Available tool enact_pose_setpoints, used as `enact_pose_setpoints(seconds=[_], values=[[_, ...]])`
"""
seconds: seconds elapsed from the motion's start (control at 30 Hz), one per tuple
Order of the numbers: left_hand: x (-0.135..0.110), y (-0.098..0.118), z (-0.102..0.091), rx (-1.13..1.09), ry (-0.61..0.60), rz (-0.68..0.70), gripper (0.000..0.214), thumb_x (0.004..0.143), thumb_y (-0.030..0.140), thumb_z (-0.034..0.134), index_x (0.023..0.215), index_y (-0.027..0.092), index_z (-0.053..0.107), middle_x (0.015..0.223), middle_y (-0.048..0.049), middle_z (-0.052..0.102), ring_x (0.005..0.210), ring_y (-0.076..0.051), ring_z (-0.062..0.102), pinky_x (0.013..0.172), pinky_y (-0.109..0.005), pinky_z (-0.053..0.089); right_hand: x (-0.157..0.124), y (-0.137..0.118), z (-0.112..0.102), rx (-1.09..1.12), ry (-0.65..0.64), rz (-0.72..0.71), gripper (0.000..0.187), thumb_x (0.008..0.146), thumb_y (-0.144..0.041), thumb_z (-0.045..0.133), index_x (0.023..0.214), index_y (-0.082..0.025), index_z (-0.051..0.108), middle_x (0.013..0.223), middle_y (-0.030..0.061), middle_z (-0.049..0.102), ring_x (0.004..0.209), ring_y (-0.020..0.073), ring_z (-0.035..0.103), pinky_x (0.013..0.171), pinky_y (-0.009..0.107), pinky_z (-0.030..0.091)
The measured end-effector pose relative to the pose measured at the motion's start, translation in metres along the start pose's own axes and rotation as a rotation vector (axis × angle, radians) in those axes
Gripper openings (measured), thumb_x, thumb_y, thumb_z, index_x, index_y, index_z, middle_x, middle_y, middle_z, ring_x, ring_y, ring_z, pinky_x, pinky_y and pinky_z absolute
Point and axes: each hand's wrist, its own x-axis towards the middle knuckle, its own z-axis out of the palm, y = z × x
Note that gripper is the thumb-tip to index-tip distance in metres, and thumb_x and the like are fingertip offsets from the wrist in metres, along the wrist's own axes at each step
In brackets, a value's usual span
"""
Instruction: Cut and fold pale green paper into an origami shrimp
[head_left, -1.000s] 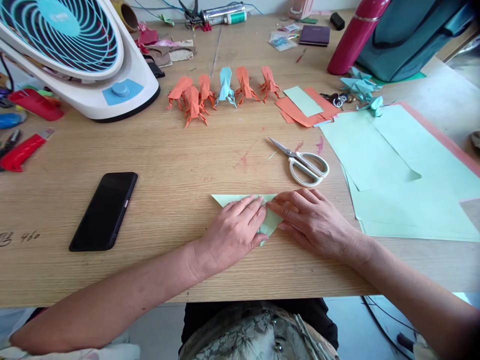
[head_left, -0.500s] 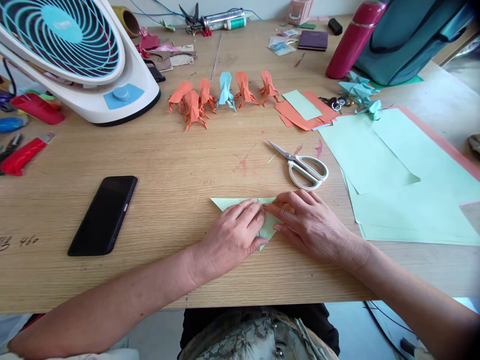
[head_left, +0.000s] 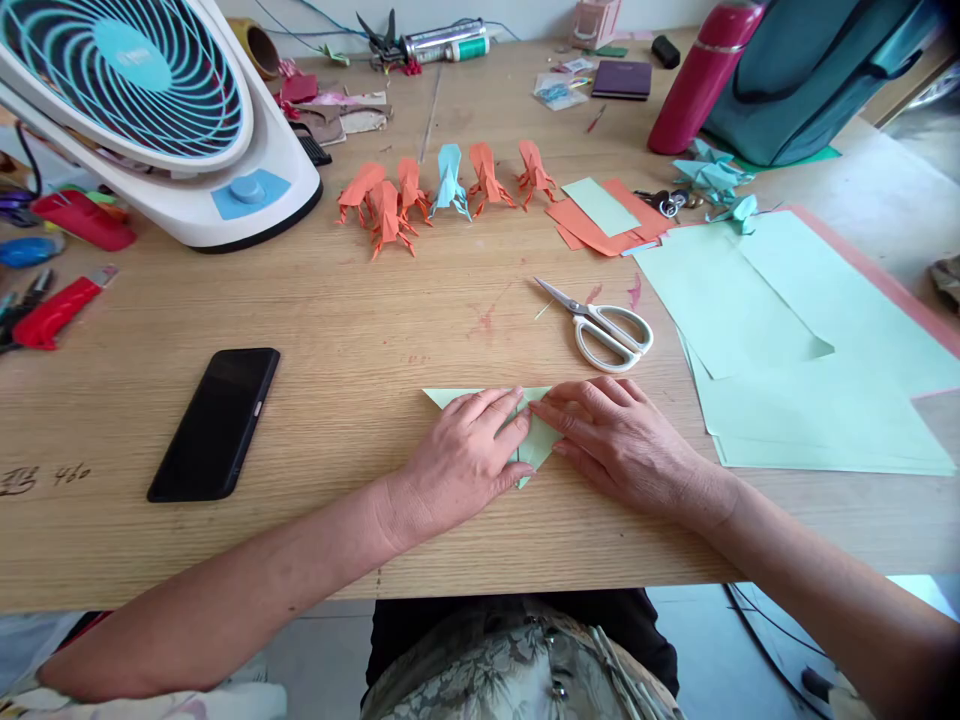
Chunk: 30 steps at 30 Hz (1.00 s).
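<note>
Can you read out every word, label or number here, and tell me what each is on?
"460": handwritten number on the table; the marks before it are unreadable.
Fan: centre label too blurred to read.
Green-banded tube: any lettering too small to read.
Folded green paper: no text visible.

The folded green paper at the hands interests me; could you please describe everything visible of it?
The folded green paper looks matte, with fold lines, a pointed left corner, straight far edge and a tip toward the person. It rests on the wooden table, the left hand covering its middle, the right hand touching its right side.
</note>
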Motion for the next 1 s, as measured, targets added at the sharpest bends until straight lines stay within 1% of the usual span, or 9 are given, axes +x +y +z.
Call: enact_pose_setpoints(seconds=[0.13, 0.3, 0.37, 0.5, 0.63, 0.73, 0.87, 1.0], values=[[0.0, 0.0, -0.001, 0.003, -0.011, 0.004, 0.053, 0.09, 0.047, 0.065, 0.125, 0.008, 0.06, 0.139, -0.02, 0.058, 0.127, -0.033, 0.056, 0.103, -0.048, 0.05, -0.002, 0.002, -0.001, 0.0, -0.002, -0.015, 0.043, 0.097, -0.026, 0.052, 0.14, -0.023, 0.053, 0.124, 0.0137, 0.061, 0.106, 0.0292, 0.057, 0.092, 0.049, 0.047], [-0.002, 0.001, -0.001, 0.006, -0.035, 0.003, 0.051, 0.089, 0.043, 0.067, 0.126, 0.008, 0.059, 0.142, -0.0197, 0.056, 0.13, -0.032, 0.054, 0.105, -0.047, 0.049, -0.009, 0.005, -0.004, 0.01, 0.013, -0.093, 0.041, 0.099, -0.023, 0.048, 0.139, -0.016, 0.053, 0.137, 0.0159, 0.058, 0.117, 0.0302, 0.057, 0.096, 0.049, 0.048], [-0.003, 0.001, -0.001, 0.007, -0.035, 0.003, 0.049, 0.09, 0.042, 0.066, 0.125, 0.009, 0.059, 0.142, -0.0205, 0.056, 0.13, -0.033, 0.054, 0.104, -0.047, 0.049, -0.011, 0.007, -0.005, 0.023, 0.022, -0.121, 0.04, 0.099, -0.022, 0.048, 0.139, -0.015, 0.054, 0.138, 0.0165, 0.058, 0.118, 0.0299, 0.058, 0.096, 0.049, 0.049], [-0.004, 0.001, -0.001, 0.0, -0.032, 0.007, 0.044, 0.092, 0.04, 0.063, 0.124, 0.011, 0.06, 0.142, -0.0214, 0.055, 0.129, -0.033, 0.054, 0.103, -0.048, 0.05, -0.014, 0.012, -0.008, 0.051, 0.036, -0.171, 0.037, 0.099, -0.022, 0.051, 0.134, -0.012, 0.058, 0.137, 0.0178, 0.06, 0.117, 0.0298, 0.061, 0.095, 0.049, 0.051], [-0.003, 0.0, -0.002, -0.022, -0.036, 0.003, 0.044, 0.092, 0.04, 0.063, 0.124, 0.011, 0.061, 0.143, -0.0217, 0.055, 0.13, -0.034, 0.054, 0.104, -0.049, 0.049, -0.016, 0.015, -0.01, 0.064, 0.049, -0.207, 0.031, 0.098, -0.021, 0.054, 0.126, -0.011, 0.063, 0.137, 0.0183, 0.061, 0.117, 0.0299, 0.062, 0.093, 0.047, 0.054], [-0.003, -0.001, -0.004, -0.044, -0.054, 0.004, 0.045, 0.091, 0.041, 0.063, 0.126, 0.012, 0.06, 0.143, -0.0215, 0.054, 0.131, -0.034, 0.053, 0.104, -0.05, 0.049, -0.016, 0.015, -0.012, 0.074, 0.072, -0.229, 0.027, 0.096, -0.019, 0.056, 0.12, -0.011, 0.066, 0.131, 0.0185, 0.064, 0.113, 0.0285, 0.064, 0.09, 0.045, 0.055], [-0.004, -0.001, -0.004, -0.063, -0.075, 0.001, 0.045, 0.091, 0.04, 0.064, 0.128, 0.014, 0.06, 0.146, -0.0222, 0.051, 0.134, -0.035, 0.05, 0.105, -0.051, 0.048, -0.016, 0.015, -0.014, 0.051, 0.105, -0.256, 0.02, 0.095, -0.017, 0.057, 0.112, -0.013, 0.068, 0.122, 0.0157, 0.069, 0.104, 0.0265, 0.067, 0.083, 0.043, 0.057], [-0.004, -0.001, -0.005, -0.082, -0.075, -0.003, 0.045, 0.091, 0.039, 0.064, 0.128, 0.014, 0.06, 0.146, -0.0221, 0.052, 0.134, -0.035, 0.05, 0.106, -0.051, 0.047, -0.018, 0.015, -0.013, 0.03, 0.127, -0.285, 0.021, 0.093, -0.016, 0.06, 0.112, -0.014, 0.068, 0.122, 0.0139, 0.07, 0.1, 0.0263, 0.067, 0.081, 0.043, 0.056]])
